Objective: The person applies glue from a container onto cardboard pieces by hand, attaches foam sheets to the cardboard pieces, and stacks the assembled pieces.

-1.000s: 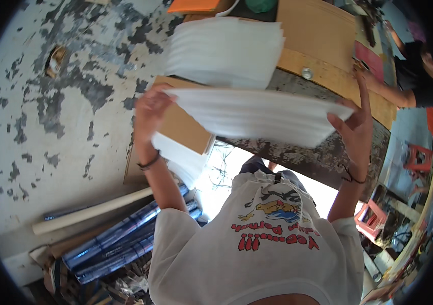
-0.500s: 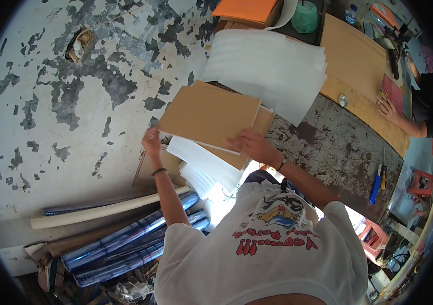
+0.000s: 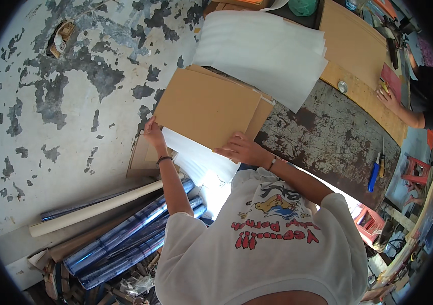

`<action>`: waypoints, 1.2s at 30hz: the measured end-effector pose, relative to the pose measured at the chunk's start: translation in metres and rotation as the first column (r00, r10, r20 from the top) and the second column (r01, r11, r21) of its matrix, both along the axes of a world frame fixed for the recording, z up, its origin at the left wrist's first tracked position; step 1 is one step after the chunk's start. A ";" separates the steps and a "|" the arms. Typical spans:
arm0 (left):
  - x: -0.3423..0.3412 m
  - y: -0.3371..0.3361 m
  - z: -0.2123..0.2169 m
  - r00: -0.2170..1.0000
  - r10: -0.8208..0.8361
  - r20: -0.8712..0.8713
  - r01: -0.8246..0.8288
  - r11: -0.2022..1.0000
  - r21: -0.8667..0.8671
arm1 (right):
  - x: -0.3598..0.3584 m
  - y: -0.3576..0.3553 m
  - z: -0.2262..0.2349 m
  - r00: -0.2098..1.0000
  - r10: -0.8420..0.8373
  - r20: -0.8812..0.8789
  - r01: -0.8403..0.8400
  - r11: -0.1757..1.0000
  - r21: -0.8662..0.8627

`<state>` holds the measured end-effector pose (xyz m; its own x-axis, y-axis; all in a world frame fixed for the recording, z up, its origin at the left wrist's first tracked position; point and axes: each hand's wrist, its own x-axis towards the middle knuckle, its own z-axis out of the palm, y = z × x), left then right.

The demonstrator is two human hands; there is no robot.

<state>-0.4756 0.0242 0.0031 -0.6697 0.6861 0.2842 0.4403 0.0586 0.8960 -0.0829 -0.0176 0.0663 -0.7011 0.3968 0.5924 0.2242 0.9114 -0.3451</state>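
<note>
— Doing what with the left hand (image 3: 153,131)?
— Grasping the left corner of a brown cardboard sheet (image 3: 206,107), with the fingers closed on it.
— And with the right hand (image 3: 242,149)?
— Resting it at the near edge of the same sheet, toward the right corner, with the fingers bent. Cannot tell whether pinching or only touching (too much hidden beneath the palm, seen from up here).
— Found where, that sheet?
— Lies on top of other brown cardboard (image 3: 264,114), at the left end of a dark, scuffed table (image 3: 328,137).
— See anything white near it?
— Yes, on two sides. Beyond it, a spread of white foam sheets (image 3: 262,53); below its near edge, between the two hands, more white sheeting (image 3: 188,147).
— And farther right?
— On a strip of pale wood (image 3: 363,109), a small round tin (image 3: 343,87). Nearer the right end of the table, a blue-handled tool (image 3: 374,177) just beside a brown-handled one (image 3: 382,168).
— Notice anyone else?
— Yes, at the far right: a co-worker's hand (image 3: 390,99), near a red sheet (image 3: 391,81).
— And down on the left?
— Shiny blue rolls (image 3: 125,234) next to a cream tube (image 3: 104,206), by a peeling wall (image 3: 18,101).
</note>
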 end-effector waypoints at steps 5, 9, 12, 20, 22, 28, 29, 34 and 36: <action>-0.021 0.005 -0.003 0.986 -0.021 0.167 -0.008 0.985 0.171 | -0.011 0.017 0.019 0.996 0.042 -0.081 -0.036 0.997 0.073; -0.004 -0.001 0.000 0.972 0.022 0.235 -0.043 0.995 0.085 | 0.005 0.011 0.051 0.991 0.064 -0.119 -0.063 0.998 0.017; 0.033 0.006 -0.003 0.958 -0.140 0.251 0.109 0.985 0.133 | 0.022 -0.008 0.031 0.991 -0.008 -0.130 0.009 1.000 0.012; -0.010 0.011 -0.032 0.938 -0.307 0.160 0.276 0.943 0.188 | 0.018 -0.021 -0.019 0.999 -0.002 0.050 0.008 0.993 -0.118; -0.015 0.012 -0.039 0.828 -0.437 0.350 0.328 0.885 0.329 | 0.020 -0.021 -0.021 0.993 0.050 0.110 -0.025 0.977 -0.212; -0.001 0.013 -0.022 0.959 -0.219 -0.178 0.200 0.972 -0.122 | 0.038 -0.006 -0.007 0.964 0.243 0.109 -0.158 0.852 -0.499; 0.004 0.018 -0.019 0.934 -0.229 -0.276 0.177 0.963 -0.203 | 0.051 -0.007 -0.002 0.971 0.207 0.118 -0.124 0.861 -0.493; 0.092 0.071 0.063 0.654 -0.147 -0.742 -0.024 0.976 -0.215 | 0.132 -0.007 0.047 0.991 -0.113 -0.069 0.027 0.683 -0.730; 0.204 0.123 0.095 0.924 -0.190 -0.333 0.157 0.980 -0.126 | 0.203 0.001 0.075 0.862 -0.487 -0.142 0.261 0.666 -0.699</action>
